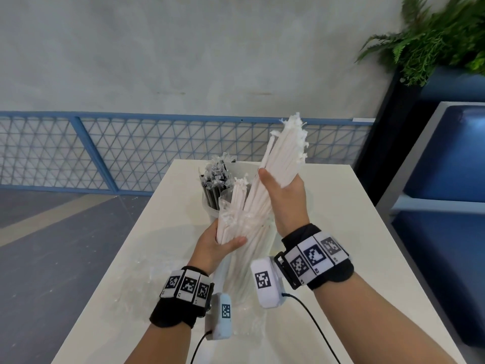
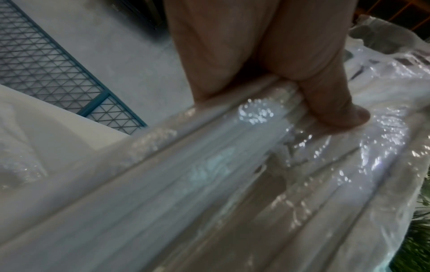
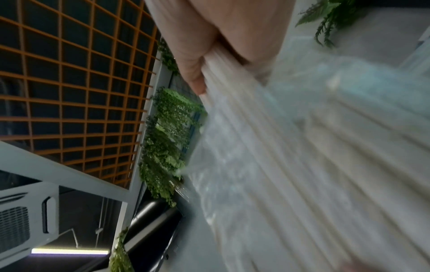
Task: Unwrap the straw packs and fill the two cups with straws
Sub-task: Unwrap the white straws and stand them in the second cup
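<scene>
Straws everywhere, and both hands are busy. Right hand (image 1: pixel 284 197) wraps its fingers round a fat sheaf of white straws (image 1: pixel 284 151), lifting it up and away so it slides free of the clear wrapper (image 1: pixel 237 279). Left hand (image 1: pixel 219 246), below and nearer the body, clamps the wrapped lower end with its thumb across, likely as an anchor. Just beyond the left hand stands a cup (image 1: pixel 214 211) loaded with black straws (image 1: pixel 216 185). Second cup? Hidden behind the bundle, can't tell.
</scene>
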Action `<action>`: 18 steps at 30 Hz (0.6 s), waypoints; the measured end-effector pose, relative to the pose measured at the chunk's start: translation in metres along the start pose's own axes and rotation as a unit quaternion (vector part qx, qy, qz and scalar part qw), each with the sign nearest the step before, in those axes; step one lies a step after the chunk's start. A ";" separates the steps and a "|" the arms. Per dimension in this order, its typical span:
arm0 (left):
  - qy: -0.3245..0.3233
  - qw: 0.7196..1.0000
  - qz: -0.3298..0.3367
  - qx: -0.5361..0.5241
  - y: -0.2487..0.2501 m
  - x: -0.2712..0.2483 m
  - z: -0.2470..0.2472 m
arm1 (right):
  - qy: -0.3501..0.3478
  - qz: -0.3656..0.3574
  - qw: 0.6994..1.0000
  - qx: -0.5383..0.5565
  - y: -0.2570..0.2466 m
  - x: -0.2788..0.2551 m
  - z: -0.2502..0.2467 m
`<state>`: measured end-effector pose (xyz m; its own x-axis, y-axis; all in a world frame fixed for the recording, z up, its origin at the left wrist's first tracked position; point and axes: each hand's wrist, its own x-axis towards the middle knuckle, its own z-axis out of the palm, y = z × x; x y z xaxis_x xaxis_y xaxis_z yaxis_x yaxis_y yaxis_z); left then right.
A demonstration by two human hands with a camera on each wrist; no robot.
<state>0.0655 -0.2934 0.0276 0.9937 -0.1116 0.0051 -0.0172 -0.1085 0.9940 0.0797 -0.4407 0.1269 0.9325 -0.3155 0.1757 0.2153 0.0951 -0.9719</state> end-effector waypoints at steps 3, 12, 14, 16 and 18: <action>0.009 1.000 -0.003 0.003 -0.002 0.002 0.000 | -0.003 0.007 1.000 0.016 -0.005 0.003 -0.003; 0.009 1.000 0.003 -0.006 -0.002 0.002 0.003 | -0.013 0.077 0.997 -0.012 0.010 -0.008 0.000; 0.020 1.000 0.004 -0.005 -0.003 0.002 0.001 | 0.032 0.090 0.995 0.040 0.004 0.000 0.000; 0.035 0.999 0.009 -0.007 -0.004 0.002 -0.002 | 0.055 0.091 0.989 0.103 -0.004 0.008 -0.002; 0.051 0.999 0.008 -0.011 -0.005 0.002 -0.005 | 0.065 0.101 0.981 0.154 -0.012 0.016 -0.007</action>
<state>0.0684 -0.2885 0.0229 0.9994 -0.0112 0.0316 -0.0325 -0.0866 0.9957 0.0899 -0.4537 0.1403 0.9245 -0.3771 -0.0567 0.1259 0.4422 -0.8880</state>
